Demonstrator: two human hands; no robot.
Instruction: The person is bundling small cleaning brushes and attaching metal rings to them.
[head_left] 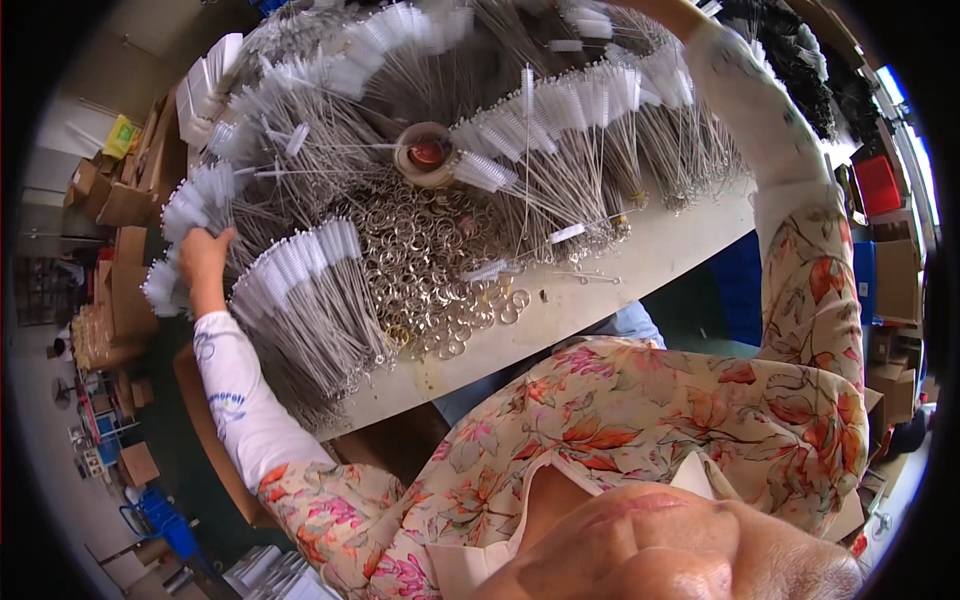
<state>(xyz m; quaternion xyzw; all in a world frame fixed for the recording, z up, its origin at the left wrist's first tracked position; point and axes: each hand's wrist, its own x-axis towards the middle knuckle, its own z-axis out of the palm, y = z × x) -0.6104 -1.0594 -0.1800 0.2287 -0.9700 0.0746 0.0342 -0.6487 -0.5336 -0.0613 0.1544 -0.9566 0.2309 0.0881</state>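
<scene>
At the table's left end, my left hand (205, 262) is curled round the white bristle heads of some wire brushes (190, 205); its thumb shows, while part of the fingers is hidden. Just below it lies a thick bundle of the same wire brushes (310, 280), with white heads up and looped wire ends toward me. My right arm (765, 120), in a white sleeve cover, reaches up to the far edge of the picture. The right hand itself is cut off there. A heap of metal rings (430, 260) covers the middle of the table.
A round tub (424, 153) with something red-brown inside stands behind the rings. More brush bundles (560, 110) lie along the back and right. Black brushes (790, 70) are piled at the far right. The pale tabletop's near edge (590, 305) runs before me; cardboard boxes (130, 280) stand at left.
</scene>
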